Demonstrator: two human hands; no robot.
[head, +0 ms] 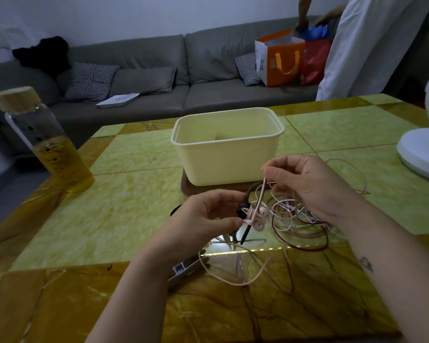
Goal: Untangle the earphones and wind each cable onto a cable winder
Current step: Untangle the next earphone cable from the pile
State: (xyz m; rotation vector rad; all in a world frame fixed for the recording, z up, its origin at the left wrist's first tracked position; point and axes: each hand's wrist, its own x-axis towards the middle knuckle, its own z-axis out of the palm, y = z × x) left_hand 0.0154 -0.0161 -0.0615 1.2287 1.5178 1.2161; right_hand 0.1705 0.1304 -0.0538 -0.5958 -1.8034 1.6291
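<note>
While the left hand [208, 214] is pinching the earbuds [261, 213] (knotted), the right hand [310, 184] is pinching a pink cable [264, 188], ideally easing, not tugging.

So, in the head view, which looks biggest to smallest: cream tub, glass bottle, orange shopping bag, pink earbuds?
1. cream tub
2. glass bottle
3. orange shopping bag
4. pink earbuds
The bag sits far back on the sofa, so it only looks smaller than the bottle; true size is unsure.
</note>
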